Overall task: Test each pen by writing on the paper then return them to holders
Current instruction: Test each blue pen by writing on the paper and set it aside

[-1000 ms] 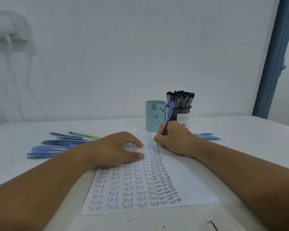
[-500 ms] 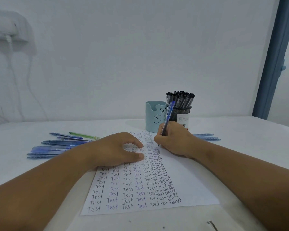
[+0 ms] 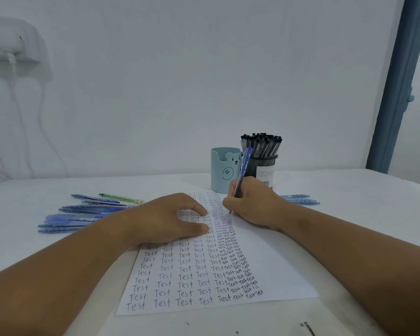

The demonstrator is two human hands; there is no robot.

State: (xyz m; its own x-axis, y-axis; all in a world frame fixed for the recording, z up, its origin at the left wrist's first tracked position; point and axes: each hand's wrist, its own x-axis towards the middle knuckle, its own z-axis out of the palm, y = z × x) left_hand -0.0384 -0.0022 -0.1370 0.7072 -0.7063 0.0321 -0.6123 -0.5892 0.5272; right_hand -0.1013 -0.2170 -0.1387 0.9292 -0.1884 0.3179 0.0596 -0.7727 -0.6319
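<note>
A white sheet of paper (image 3: 272, 267) covered with columns of the word "Test" lies on the table in front of me. My right hand (image 3: 255, 204) grips a blue pen (image 3: 243, 170) with its tip on the paper's upper part. My left hand (image 3: 165, 219) rests flat on the sheet's upper left, fingers spread. Behind the paper stand a light blue bear holder (image 3: 222, 170) and a black mesh holder (image 3: 264, 166) packed with several black-capped pens (image 3: 262, 144).
Several loose blue pens (image 3: 83, 214) and one green pen (image 3: 121, 198) lie left of the paper. A few more blue pens (image 3: 298, 199) lie to the right behind my wrist. A white wall rises behind the table (image 3: 361, 209); a blue frame (image 3: 395, 93) stands at right.
The pen in my right hand has shifted only slightly over the paper as it writes. My left hand has stayed in place.
</note>
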